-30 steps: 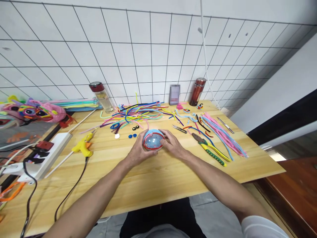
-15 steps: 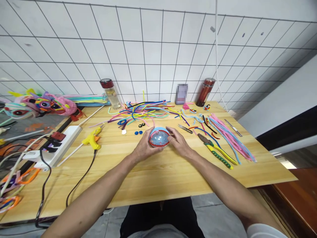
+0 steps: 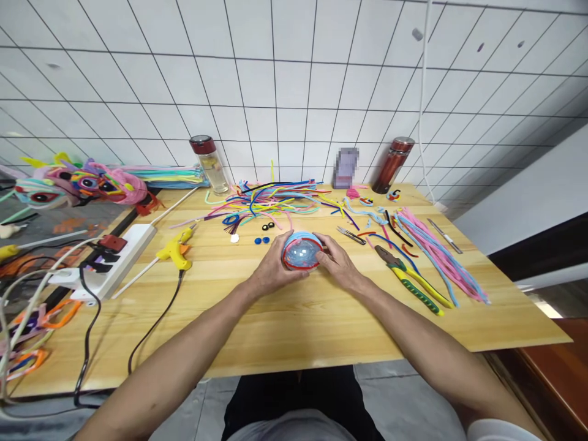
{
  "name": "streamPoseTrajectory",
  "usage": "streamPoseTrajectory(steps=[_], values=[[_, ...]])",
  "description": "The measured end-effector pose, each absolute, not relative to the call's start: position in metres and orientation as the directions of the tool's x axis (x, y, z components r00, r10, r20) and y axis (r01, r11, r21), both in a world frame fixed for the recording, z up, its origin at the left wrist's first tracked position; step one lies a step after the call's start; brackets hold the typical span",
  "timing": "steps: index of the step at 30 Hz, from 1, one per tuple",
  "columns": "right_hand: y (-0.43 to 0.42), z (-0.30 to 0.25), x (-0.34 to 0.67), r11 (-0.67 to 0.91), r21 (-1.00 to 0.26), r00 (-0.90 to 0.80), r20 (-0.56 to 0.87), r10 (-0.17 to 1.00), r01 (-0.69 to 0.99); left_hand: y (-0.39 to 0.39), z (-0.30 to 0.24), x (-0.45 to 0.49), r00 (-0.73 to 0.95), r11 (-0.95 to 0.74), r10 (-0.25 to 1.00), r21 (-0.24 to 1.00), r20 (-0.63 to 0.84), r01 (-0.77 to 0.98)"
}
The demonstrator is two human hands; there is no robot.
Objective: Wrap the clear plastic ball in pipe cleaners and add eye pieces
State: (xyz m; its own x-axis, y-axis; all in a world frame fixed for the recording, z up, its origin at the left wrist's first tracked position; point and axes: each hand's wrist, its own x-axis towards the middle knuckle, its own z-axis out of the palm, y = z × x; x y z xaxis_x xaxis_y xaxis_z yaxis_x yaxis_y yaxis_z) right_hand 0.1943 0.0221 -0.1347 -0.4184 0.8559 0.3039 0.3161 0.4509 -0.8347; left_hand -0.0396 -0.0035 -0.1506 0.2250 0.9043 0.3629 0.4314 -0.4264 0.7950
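A clear plastic dome (image 3: 302,252) ringed with red and light-blue pipe cleaner sits at the middle of the wooden table (image 3: 294,331). My left hand (image 3: 272,271) cups its left side with the fingers curled round it. My right hand (image 3: 339,263) grips its right side, thumb and fingers pressed on the rim. Behind it lies a heap of coloured pipe cleaners (image 3: 271,202). Two small blue discs (image 3: 261,241) and black rings (image 3: 267,226) lie just to the left of the dome.
A yellow glue gun (image 3: 176,251) and a white power strip (image 3: 114,260) lie on the left. Small snips (image 3: 351,234), yellow-green pliers (image 3: 410,280) and pink and blue pipe cleaners (image 3: 436,257) lie on the right. Two bottles (image 3: 211,164) (image 3: 392,165) stand by the tiled wall.
The view has shifted, so the table appears further right and lower. Both hands have stayed on the dome, with only small changes of grip.
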Motion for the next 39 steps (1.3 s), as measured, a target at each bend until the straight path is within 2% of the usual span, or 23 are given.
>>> streamPoseTrajectory(steps=[10, 16, 20, 31, 33, 35, 39], values=[[0.023, -0.135, 0.195, 0.459, -0.825, -0.416, 0.311, 0.855, 0.328, -0.008, -0.142, -0.042, 0.222, -0.407, 0.91, 0.85, 0.349, 0.335], [0.024, -0.137, 0.197, 0.476, -0.813, -0.404, 0.333, 0.852, 0.334, -0.009, -0.138, -0.042, 0.05, -0.349, 0.936, 0.903, 0.348, 0.249], [0.026, -0.14, 0.199, 0.506, -0.79, -0.402, 0.363, 0.841, 0.345, -0.004, -0.137, -0.044, -0.098, -0.315, 0.927, 0.894, 0.362, 0.318], [0.031, -0.143, 0.2, 0.519, -0.776, -0.348, 0.404, 0.846, 0.36, 0.009, -0.132, -0.058, -0.235, -0.28, 0.909, 0.923, 0.343, 0.264], [0.032, -0.143, 0.2, 0.514, -0.784, -0.334, 0.409, 0.849, 0.348, 0.019, -0.121, -0.073, -0.289, -0.232, 0.896, 0.911, 0.337, 0.342], [0.033, -0.143, 0.2, 0.513, -0.791, -0.321, 0.416, 0.851, 0.335, 0.031, -0.109, -0.096, -0.352, -0.056, 0.895, 0.852, 0.275, 0.521], [0.035, -0.146, 0.199, 0.511, -0.797, -0.304, 0.424, 0.853, 0.321, 0.051, -0.092, -0.148, -0.43, 0.147, 0.881, 0.751, 0.197, 0.644]])
